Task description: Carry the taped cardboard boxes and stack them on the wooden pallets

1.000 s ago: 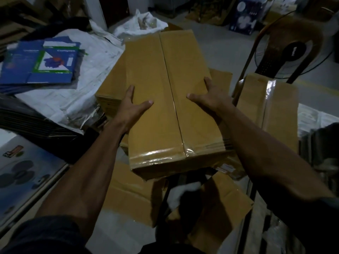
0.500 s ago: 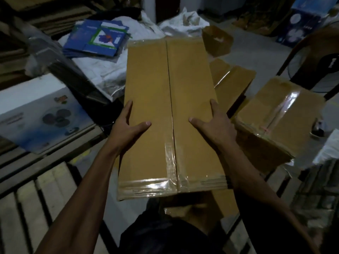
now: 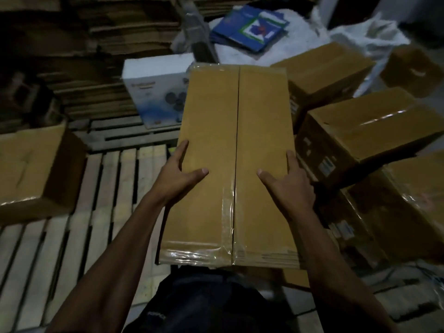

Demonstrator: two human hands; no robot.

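Both hands are on the long taped box (image 3: 230, 164), held up over the wooden pallet (image 3: 115, 188): left hand (image 3: 179, 181) and right hand (image 3: 289, 188) clamp its sides, thumbs lying across the top. Honestly, that side-squeeze could slip on glossy tape, or the far end could clip the white fan box (image 3: 156, 90) going down.

One head-worn wide view looks steeply down, close over the pallet (image 3: 101, 212).

dim room — flattened cardboard stacks (image 3: 115, 44) behind, pale floor (image 3: 413, 299).
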